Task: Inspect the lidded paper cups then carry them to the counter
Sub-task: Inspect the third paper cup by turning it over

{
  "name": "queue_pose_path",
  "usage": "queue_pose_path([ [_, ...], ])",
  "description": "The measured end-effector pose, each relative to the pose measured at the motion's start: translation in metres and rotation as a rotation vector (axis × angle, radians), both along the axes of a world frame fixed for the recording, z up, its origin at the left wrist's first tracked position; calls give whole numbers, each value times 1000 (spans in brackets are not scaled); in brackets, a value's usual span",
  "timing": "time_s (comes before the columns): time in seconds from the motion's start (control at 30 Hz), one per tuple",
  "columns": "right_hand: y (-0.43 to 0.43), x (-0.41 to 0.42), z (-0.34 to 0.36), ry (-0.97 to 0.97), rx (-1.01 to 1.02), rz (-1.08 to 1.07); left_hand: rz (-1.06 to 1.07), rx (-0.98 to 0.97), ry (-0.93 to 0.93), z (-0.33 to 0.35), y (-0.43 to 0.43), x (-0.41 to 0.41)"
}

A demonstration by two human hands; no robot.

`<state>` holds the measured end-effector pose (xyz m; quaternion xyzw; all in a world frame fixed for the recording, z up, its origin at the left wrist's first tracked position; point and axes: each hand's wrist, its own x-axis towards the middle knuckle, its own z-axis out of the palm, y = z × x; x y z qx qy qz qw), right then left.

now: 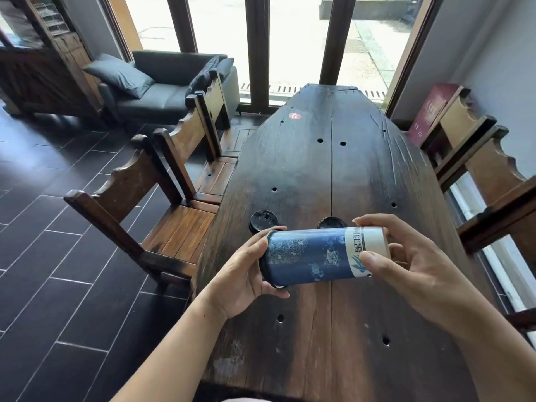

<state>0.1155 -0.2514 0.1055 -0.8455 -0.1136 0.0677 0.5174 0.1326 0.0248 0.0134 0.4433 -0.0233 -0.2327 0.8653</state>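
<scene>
Left hand (246, 275) and right hand (412, 268) are clasping the blue floral paper cup (313, 256) sideways (for inspection, probably) above the dark wooden table (362, 169).

It looked like a café or teahouse seating area. A long dark wooden table (333, 169) bore a red number sticker (294, 116), and carved wooden chairs (174, 224) lined both sides. A grey sofa (162, 91) sat by tall windows (298, 39), above dark floor tiles (58, 256).

Bright daylight through the windows (293, 44); edges bowed, slightly soft.
</scene>
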Motion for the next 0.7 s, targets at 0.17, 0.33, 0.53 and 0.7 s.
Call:
queue_pose_path([
  [0.17,-2,3,-2,17,24,-26,33,19,-42,3,1,0],
  [0.33,1,7,-5,82,85,-108,75,66,-67,3,3,0],
  [0.53,6,12,-7,149,109,-197,70,76,-96,0,3,-1],
  [0.7,7,14,-11,151,100,-204,39,53,-87,-3,4,-1],
])
